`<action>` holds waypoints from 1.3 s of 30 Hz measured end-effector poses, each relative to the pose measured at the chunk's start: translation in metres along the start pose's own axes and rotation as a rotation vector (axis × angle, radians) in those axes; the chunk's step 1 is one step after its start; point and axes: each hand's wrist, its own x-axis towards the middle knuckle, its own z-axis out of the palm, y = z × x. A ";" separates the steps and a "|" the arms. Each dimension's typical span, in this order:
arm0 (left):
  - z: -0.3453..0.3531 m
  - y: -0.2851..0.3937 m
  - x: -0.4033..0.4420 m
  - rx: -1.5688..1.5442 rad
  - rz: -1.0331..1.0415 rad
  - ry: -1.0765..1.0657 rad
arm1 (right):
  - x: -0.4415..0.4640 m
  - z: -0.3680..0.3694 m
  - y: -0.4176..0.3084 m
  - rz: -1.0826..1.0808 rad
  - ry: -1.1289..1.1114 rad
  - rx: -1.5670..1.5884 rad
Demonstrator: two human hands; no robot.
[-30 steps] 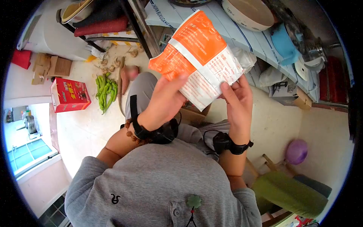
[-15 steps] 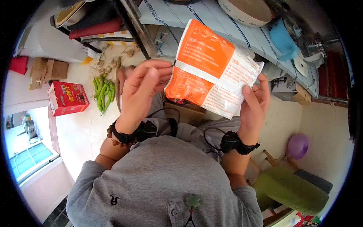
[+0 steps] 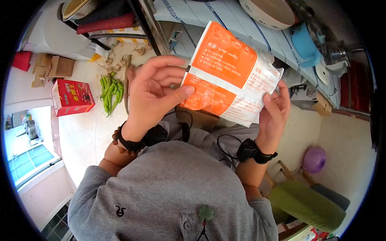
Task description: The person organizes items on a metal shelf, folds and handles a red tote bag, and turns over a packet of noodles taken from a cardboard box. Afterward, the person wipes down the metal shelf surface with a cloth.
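Note:
An orange and white noodle packet (image 3: 225, 74) is held up in front of my chest, tilted, with its printed back facing me. My right hand (image 3: 275, 108) pinches its lower right corner, thumb in front and fingers behind. At the left edge, my left hand (image 3: 155, 86) has its thumb laid on the orange face. Its other fingers are bent beside and partly behind that edge. The packet looks crinkled near its right end.
Green peppers (image 3: 111, 93), a red box (image 3: 72, 97) and garlic bulbs (image 3: 116, 64) lie on the floor at the left. A metal counter (image 3: 193, 14) with a large bowl (image 3: 271, 12) stands ahead. To the right are a purple balloon (image 3: 314, 159) and a green-cushioned seat (image 3: 307, 205).
My left thumb has come down onto the packet's front near its left edge. The packet has shifted slightly to the right, and my right hand still pinches its corner.

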 end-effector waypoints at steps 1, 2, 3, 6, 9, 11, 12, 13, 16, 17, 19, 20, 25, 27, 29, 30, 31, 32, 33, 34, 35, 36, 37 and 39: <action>0.000 0.000 0.000 -0.007 0.006 0.006 | 0.000 0.000 0.000 0.001 0.005 0.006; 0.001 -0.001 -0.001 -0.011 0.020 -0.002 | 0.000 0.000 0.001 0.002 0.009 0.011; 0.001 -0.002 -0.001 -0.014 0.037 -0.011 | 0.001 0.000 0.001 0.001 0.012 0.017; -0.004 -0.001 0.000 0.129 0.078 -0.117 | 0.001 -0.004 0.003 0.044 0.021 -0.018; -0.004 0.001 0.000 0.198 0.112 -0.215 | 0.003 -0.001 0.005 0.053 0.056 0.034; -0.002 0.005 0.000 0.125 0.039 -0.231 | 0.006 -0.005 0.008 0.063 0.044 0.057; 0.000 0.009 -0.001 0.054 -0.044 -0.223 | 0.007 -0.007 0.009 0.069 0.037 0.070; 0.001 0.011 -0.002 -0.017 -0.128 -0.215 | 0.007 -0.007 0.009 0.072 0.041 0.062; -0.001 0.010 -0.002 -0.012 -0.169 -0.189 | 0.009 -0.006 0.009 0.080 0.036 0.048; -0.001 0.010 -0.002 -0.026 -0.189 -0.192 | 0.010 -0.007 0.009 0.083 0.024 0.047; -0.004 0.010 -0.002 -0.055 -0.230 -0.199 | 0.009 -0.008 0.009 0.088 0.010 0.046; -0.004 0.011 -0.002 -0.052 -0.238 -0.197 | 0.009 -0.008 0.008 0.091 0.007 0.046; -0.003 0.015 0.002 -0.028 -0.271 -0.190 | 0.010 -0.005 0.002 0.075 -0.011 0.126; -0.005 0.015 0.001 -0.027 -0.257 -0.192 | 0.009 -0.004 0.000 0.066 -0.021 0.110; -0.005 0.014 0.000 -0.034 -0.247 -0.190 | 0.009 -0.004 -0.001 0.070 -0.020 0.129; -0.006 0.014 0.000 -0.042 -0.247 -0.187 | 0.008 -0.003 -0.001 0.073 -0.020 0.139; -0.007 0.014 -0.001 -0.051 -0.247 -0.184 | 0.008 -0.002 -0.001 0.080 -0.019 0.147; -0.007 0.014 -0.001 -0.049 -0.240 -0.183 | 0.008 0.000 -0.001 0.087 -0.017 0.154; -0.007 0.014 -0.001 -0.050 -0.233 -0.182 | 0.008 0.001 -0.002 0.094 -0.014 0.160; -0.008 0.014 -0.001 -0.050 -0.225 -0.182 | 0.008 0.000 -0.002 0.095 -0.019 0.131; -0.008 0.015 0.000 -0.037 -0.225 -0.179 | 0.007 0.000 -0.002 0.096 -0.022 0.103; -0.008 0.017 0.000 -0.025 -0.224 -0.177 | 0.007 -0.001 -0.002 0.097 -0.025 0.073; -0.008 0.018 0.001 -0.014 -0.224 -0.176 | 0.007 -0.001 -0.003 0.094 -0.033 0.090; -0.009 0.018 0.000 -0.024 -0.230 -0.158 | 0.007 0.002 -0.006 0.086 -0.047 0.123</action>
